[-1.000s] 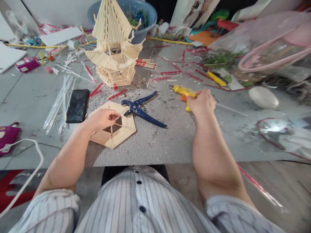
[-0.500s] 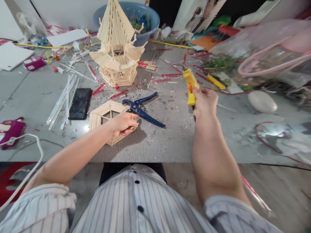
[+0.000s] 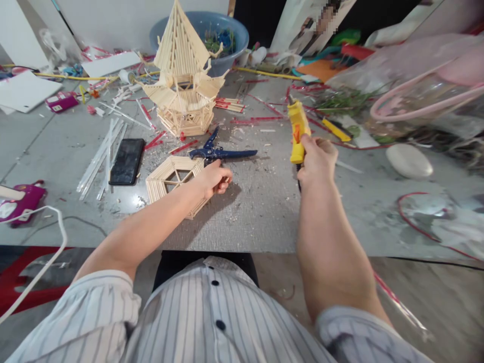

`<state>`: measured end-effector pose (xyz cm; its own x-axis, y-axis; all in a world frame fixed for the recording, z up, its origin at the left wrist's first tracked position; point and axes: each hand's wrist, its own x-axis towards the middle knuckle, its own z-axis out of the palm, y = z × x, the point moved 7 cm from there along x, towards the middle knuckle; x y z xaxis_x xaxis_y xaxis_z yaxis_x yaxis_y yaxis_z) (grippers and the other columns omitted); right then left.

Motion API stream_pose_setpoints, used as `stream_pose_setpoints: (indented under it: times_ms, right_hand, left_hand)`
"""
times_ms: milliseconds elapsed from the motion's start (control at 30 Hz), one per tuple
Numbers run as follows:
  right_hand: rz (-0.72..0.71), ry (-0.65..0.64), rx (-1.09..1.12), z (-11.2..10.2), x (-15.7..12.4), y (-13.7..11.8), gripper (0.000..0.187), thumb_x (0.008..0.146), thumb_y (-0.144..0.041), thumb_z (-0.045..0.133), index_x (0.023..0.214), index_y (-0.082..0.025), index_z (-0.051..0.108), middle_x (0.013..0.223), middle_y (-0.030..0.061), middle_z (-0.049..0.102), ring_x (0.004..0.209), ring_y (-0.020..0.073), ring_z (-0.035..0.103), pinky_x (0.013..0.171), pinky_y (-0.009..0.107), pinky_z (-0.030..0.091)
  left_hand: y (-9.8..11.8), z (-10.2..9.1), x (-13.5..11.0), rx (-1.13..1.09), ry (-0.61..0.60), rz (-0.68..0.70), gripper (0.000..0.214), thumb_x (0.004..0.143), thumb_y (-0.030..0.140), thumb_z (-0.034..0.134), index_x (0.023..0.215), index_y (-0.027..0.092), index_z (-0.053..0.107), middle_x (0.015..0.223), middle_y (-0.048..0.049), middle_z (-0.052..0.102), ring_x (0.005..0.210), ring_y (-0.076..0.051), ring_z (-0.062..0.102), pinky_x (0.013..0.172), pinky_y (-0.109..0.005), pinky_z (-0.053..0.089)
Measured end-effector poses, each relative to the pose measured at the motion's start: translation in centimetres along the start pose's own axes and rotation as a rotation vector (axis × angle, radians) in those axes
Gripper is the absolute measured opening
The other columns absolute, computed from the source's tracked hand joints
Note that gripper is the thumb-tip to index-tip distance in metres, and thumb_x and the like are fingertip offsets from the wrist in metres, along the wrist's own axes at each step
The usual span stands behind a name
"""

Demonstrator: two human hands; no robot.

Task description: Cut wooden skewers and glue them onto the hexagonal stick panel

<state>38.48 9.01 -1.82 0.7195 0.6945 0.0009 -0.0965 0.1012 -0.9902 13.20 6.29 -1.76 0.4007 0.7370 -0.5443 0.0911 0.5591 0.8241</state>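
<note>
My right hand [image 3: 319, 160] is closed round a yellow hot glue gun [image 3: 298, 132] with an orange trigger, its nozzle pointing away from me. My left hand [image 3: 216, 179] is closed, fingers curled, over the right edge of a hexagonal stick frame [image 3: 157, 182] lying on the table. Anything inside those fingers is too small or hidden to make out. Just beyond the left hand lie blue-handled cutting pliers [image 3: 234, 154], handles spread. Farther back stands a pagoda model [image 3: 185, 101] built of pale sticks, with a pointed roof.
A black phone [image 3: 127, 161] and clear glue sticks [image 3: 99, 159] lie left of the frame. A blue basin [image 3: 236, 38] stands behind the pagoda. To the right are a yellow utility knife [image 3: 336, 129] and a white oval object [image 3: 409, 161]. Scraps and red-tipped sticks [image 3: 230, 105] litter the table.
My left hand has moved right and slightly away from me. The pliers have turned, one handle now pointing up and the other right. My right hand still holds the glue gun in nearly the same place.
</note>
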Motion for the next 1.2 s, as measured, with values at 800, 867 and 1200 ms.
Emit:
stream_pose_setpoints:
  times_ms: [800,867,1200]
  right_hand:
    - [0.254,-0.375,0.223,4.7,-4.5,1.9,0.012,0.073,-0.028,0.064,0.068,-0.022,0.055,0.075,-0.0022,0.061,0.057,0.0098,0.058,0.057,0.029,0.056]
    - [0.278,-0.386,0.247,4.7,-4.5,2.2,0.009,0.076,-0.032,0.061,0.074,-0.023,0.060,0.076,-0.0020,0.060,0.060,0.0094,0.058,0.062,0.029,0.056]
    - [0.412,-0.572,0.315,6.4,-7.7,1.4,0.009,0.072,-0.031,0.062,0.076,-0.024,0.058,0.069,-0.0046,0.054,0.052,0.0069,0.045,0.063,0.024,0.055]
  left_hand:
    - [-0.1,-5.9,-6.4,1.199,0.357,0.326,0.039,0.080,0.018,0.043,0.110,0.014,0.068,0.067,-0.0048,0.064,0.065,-0.018,0.058,0.068,-0.031,0.041]
    - [-0.4,-6.0,-6.6,1.206,0.334,0.336,0.039,0.078,0.017,0.043,0.109,0.014,0.067,0.067,-0.0039,0.064,0.062,-0.017,0.057,0.064,-0.029,0.039]
    - [-2.3,-6.6,-8.8,1.211,0.066,0.392,0.039,0.079,0.015,0.043,0.107,0.015,0.069,0.062,0.0006,0.060,0.057,-0.011,0.049,0.060,-0.024,0.033]
